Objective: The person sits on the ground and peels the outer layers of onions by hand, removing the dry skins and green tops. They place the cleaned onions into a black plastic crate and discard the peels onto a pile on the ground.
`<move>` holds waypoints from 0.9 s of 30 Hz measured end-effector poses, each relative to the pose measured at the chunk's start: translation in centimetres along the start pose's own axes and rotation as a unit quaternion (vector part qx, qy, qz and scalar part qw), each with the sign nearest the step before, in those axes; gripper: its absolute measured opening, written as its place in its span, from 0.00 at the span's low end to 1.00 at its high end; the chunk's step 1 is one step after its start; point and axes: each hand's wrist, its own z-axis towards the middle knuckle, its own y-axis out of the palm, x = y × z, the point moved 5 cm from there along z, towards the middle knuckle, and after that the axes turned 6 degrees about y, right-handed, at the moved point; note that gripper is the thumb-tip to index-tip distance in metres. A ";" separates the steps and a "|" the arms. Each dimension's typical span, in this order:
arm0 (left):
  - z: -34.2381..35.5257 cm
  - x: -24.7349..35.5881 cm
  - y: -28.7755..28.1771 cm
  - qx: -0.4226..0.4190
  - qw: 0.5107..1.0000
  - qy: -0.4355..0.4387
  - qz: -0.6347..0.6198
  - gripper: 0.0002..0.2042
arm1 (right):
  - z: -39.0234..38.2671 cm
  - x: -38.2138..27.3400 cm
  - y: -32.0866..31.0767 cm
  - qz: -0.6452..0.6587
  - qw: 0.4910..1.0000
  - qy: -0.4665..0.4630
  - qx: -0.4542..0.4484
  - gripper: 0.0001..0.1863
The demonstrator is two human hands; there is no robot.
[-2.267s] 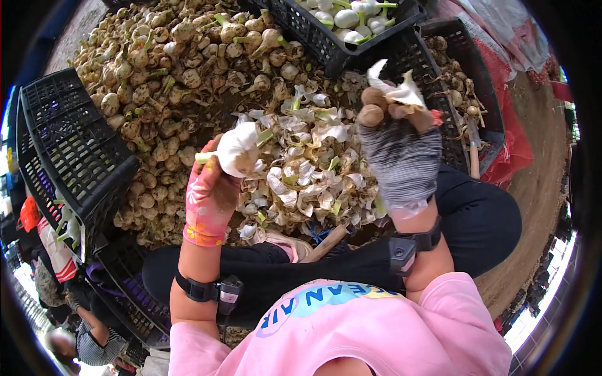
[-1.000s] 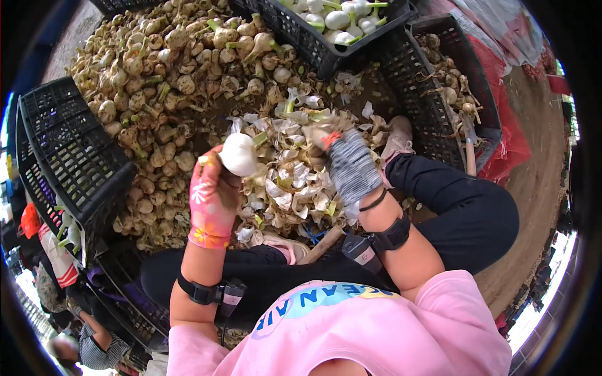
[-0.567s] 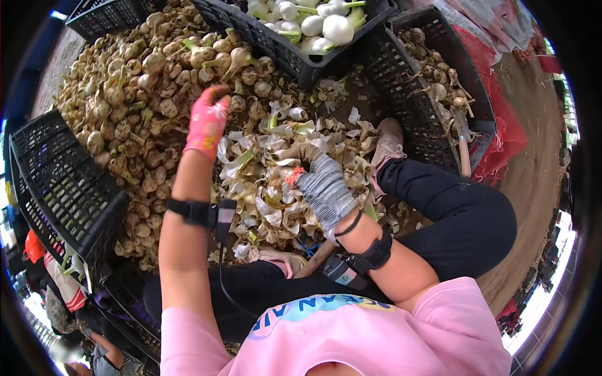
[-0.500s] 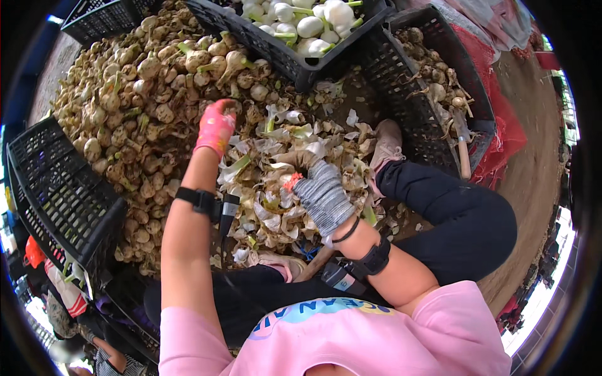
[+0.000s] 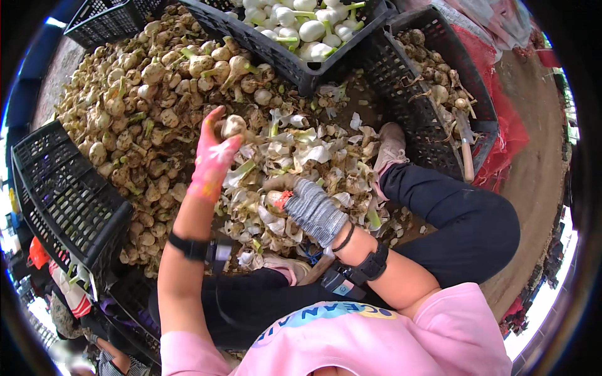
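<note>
A dirty, unpeeled garlic bulb is in my left hand, held between the thumb and fingers of a pink patterned glove, beside the edge of the big garlic pile. My right hand wears a grey knit glove with brown fingertips and orange wrapping at the thumb. It hovers low over a heap of loose garlic skins, its thumb and fingers bent but apart, with nothing visible between them. The undersides of its fingers are hidden.
A black crate of clean white garlic stands at the far middle. Another crate at right holds brown bulbs and a wooden-handled tool. At left a black crate leans on the pile. My shoes flank the skins.
My left hand has come up from the pile edge and turned, now showing a garlic bulb in its fingers. The right hand has shifted slightly left and nearer to me.
</note>
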 end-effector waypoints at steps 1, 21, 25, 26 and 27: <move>-2.0 2.1 0.7 -0.027 0.986 -0.011 -0.163 0.33 | -0.3 -0.8 0.3 -0.039 0.999 -0.024 -0.004 0.15; -15.0 6.1 1.7 -0.001 0.963 0.048 -0.264 0.30 | -4.1 -5.3 0.9 -0.034 0.993 -0.117 -0.003 0.13; -14.9 6.1 1.5 -0.008 0.969 0.026 -0.244 0.30 | -3.9 -5.8 0.6 -0.134 0.976 -0.172 0.016 0.16; -14.8 5.9 1.5 -0.012 0.969 0.002 -0.248 0.30 | -3.7 -5.8 0.6 -0.112 0.979 -0.172 0.005 0.16; -14.6 5.8 1.4 -0.017 0.967 -0.021 -0.252 0.31 | -3.5 -5.8 0.6 -0.089 0.981 -0.173 -0.005 0.15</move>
